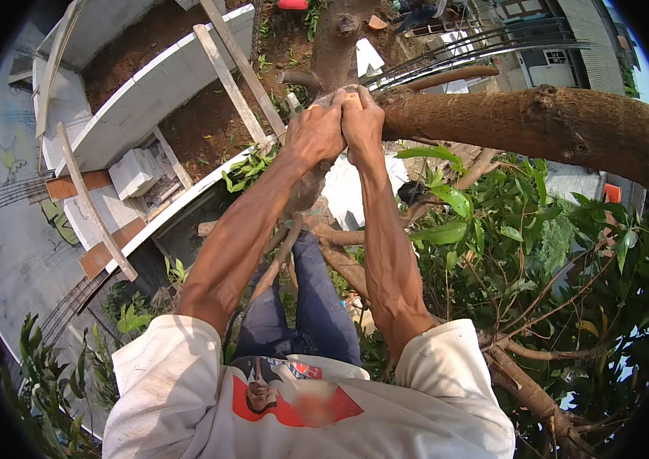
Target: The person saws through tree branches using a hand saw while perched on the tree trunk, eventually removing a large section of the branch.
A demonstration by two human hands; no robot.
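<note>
far left: a white curved masonry wall (164,88) and a long pale wooden plank (231,84) sit off to the side of the hands.
left hand: bare left hand (317,131), fingers curled in, pressed up beside its partner at the upright brown tree trunk (336,46); from my distant post i cannot tell whether it clamps bark or something hidden inside.
right hand: bare right hand (363,126), likewise curled, together with the left; what it encloses is hidden from me.
limb's place: the thick brown rough-barked limb (485,115) starts just beside the right hand, near the trunk.
limb's axis: nearly level, pointing from the hands toward the right rim, bowing downward there; it looks thicker at the right.
limb's handling: heavy, stiff and hardly fragile, i judge; the rough bark should resist slipping.
limb's hold: i would wrap both palms around the narrower stretch nearest the trunk; the dark round knot (546,90) farther right could serve as a stop.
far right: glossy green leaves (493,222) hang below the limb, apart from both hands.
</note>
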